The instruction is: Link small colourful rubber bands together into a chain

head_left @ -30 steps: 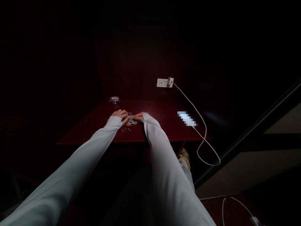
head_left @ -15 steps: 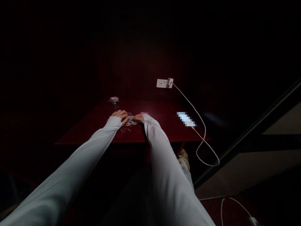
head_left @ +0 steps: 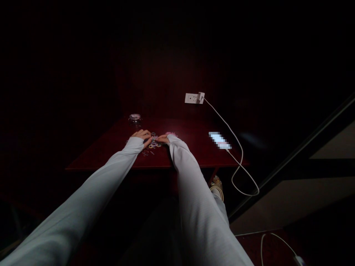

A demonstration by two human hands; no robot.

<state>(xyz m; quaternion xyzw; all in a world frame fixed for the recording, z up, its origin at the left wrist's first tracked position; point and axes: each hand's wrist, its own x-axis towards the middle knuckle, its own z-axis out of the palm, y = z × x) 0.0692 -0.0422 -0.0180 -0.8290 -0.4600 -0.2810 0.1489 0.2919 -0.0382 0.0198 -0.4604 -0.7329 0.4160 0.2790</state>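
Barely anything has shifted over the last second: the left hand (head_left: 142, 134) and the right hand (head_left: 164, 139) face each other over the same patch of the dark red, glossy tabletop (head_left: 191, 155), and the view itself has moved only very slightly. Between and just below their fingertips lies the scatter of small, thin, pastel and yellow loops (head_left: 153, 145), some of it covered by the fingers. Both hands are bent at the fingers with thumbs turned inward, nearly meeting; whether either one pinches a loop, I cannot tell at this size and in this dimness. A bright pink cluster (head_left: 171, 133) sits just beyond the right hand, partly hidden by it. The clear, round jar with a pale pink top (head_left: 135, 117) stands where it did, beyond the left hand and apart from it. So the handling remains close fingertip work at one spot among the loops.
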